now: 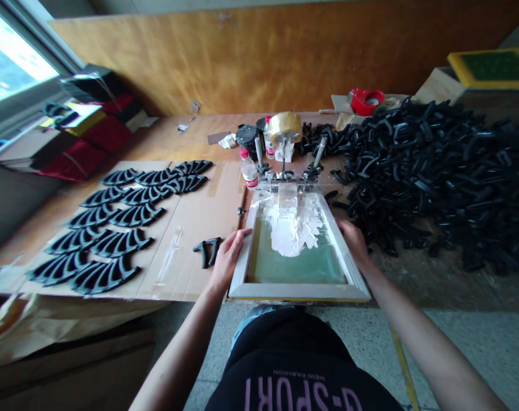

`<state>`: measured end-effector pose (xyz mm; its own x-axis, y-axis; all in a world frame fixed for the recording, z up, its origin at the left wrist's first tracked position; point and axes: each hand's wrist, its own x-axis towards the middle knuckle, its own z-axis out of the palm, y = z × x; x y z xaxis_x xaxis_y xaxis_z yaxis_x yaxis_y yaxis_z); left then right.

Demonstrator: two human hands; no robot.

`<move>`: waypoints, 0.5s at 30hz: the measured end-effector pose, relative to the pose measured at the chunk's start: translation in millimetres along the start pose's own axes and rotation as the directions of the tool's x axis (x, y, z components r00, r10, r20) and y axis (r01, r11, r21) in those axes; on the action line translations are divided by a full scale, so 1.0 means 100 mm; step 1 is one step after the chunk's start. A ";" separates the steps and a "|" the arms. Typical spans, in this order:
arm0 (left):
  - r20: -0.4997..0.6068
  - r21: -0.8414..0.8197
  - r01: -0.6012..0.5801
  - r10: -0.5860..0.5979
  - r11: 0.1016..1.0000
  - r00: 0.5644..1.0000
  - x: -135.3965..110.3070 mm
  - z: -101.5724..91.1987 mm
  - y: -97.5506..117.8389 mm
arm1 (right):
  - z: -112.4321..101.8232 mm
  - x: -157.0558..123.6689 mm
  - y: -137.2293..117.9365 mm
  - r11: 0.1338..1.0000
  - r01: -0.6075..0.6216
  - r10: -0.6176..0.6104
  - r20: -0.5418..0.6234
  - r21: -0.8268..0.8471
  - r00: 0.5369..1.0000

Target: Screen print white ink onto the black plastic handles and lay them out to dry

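Note:
In front of me lies a screen printing frame (300, 290) with pale metal sides and a green mesh. Thick white ink (294, 234) is smeared over the upper half of the mesh, around a squeegee-like block (287, 200). My left hand (230, 256) is closed on the frame's left side, thumb near the top edge. On the opposite side my right hand (354, 242) grips the frame's right edge, its fingers partly hidden. The far end of the frame meets a metal hinge clamp (285, 181). Two black curved plastic parts (206, 250) lie left of my left hand.
Rows of black curved parts (113, 242) lie on cardboard (186, 217) at left. A large heap of similar black parts (422, 171) covers the right side. Bottles (249, 171), a dark tub (247, 138), a tape roll (285, 125) and a red tape dispenser (366, 101) stand behind.

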<state>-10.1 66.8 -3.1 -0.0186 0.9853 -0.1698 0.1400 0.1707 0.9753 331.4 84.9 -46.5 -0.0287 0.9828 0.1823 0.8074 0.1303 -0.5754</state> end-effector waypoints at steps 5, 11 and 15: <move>0.060 0.063 0.135 -0.139 0.989 0.988 0.00 0.12 -0.60 | 0.01 0.62 -0.52 0.956 0.182 -0.215 -0.124 -0.231 0.969; 0.019 0.186 0.123 -0.129 0.975 0.992 0.13 0.15 -0.92 | 0.37 0.51 -0.93 0.892 0.347 -0.240 0.350 -0.288 0.906; 0.024 0.203 0.132 -0.139 0.970 0.990 0.15 0.13 -1.04 | 0.26 0.06 -0.75 0.763 0.632 -0.509 0.478 -0.134 0.716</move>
<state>-12.5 63.4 -109.2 -0.0143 0.9515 -0.3074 0.3347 0.2943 0.8952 255.3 84.5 -22.4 -0.7133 0.6996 0.0426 0.6769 0.7034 -0.2169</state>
